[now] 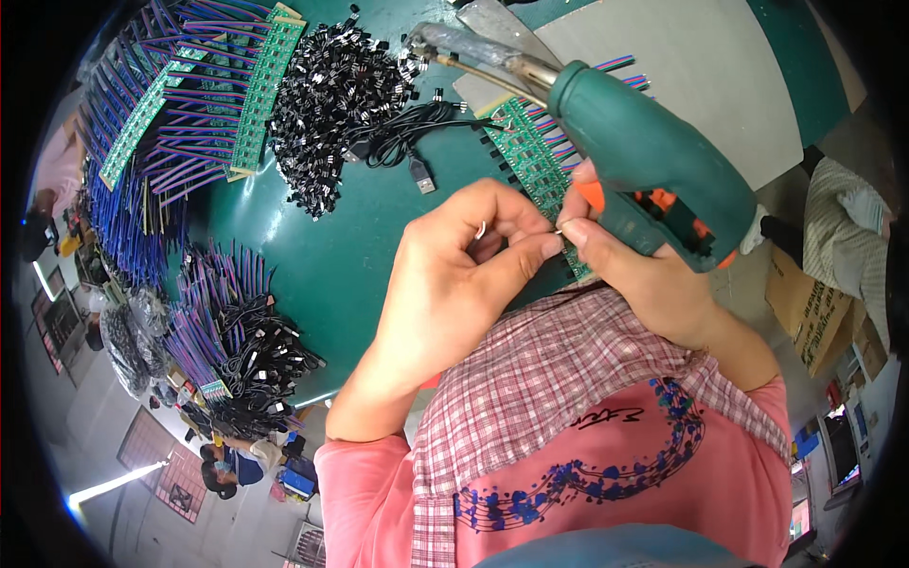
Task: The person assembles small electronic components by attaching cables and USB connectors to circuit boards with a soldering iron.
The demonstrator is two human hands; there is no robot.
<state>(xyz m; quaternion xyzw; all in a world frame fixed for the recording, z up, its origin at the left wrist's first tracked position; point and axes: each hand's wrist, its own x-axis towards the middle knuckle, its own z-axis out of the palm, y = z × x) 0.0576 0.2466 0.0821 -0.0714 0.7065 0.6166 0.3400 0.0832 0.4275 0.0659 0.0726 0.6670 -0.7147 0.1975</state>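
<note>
My left hand (454,270) is closed, its thumb and forefinger pinching the end of a thin pale wire (559,232). A short white end pokes out between its fingers. My right hand (644,275) meets it there, thumb tip at the same wire. A green soldering gun (644,133) with an orange trigger lies across my right hand, a fingertip at the trigger; the gun hides part of the grip. Its metal barrel points to the upper left. Beneath both hands is a green circuit board strip (530,156) with coloured wires along its far right side and black connectors along its left edge.
Black connectors (331,114) lie heaped at the back, beside a black USB cable (407,137). Wired board strips (256,104) are stacked at the far left, more wire bundles (222,303) nearer. A grey board (682,76) covers the back right of the green table (312,251).
</note>
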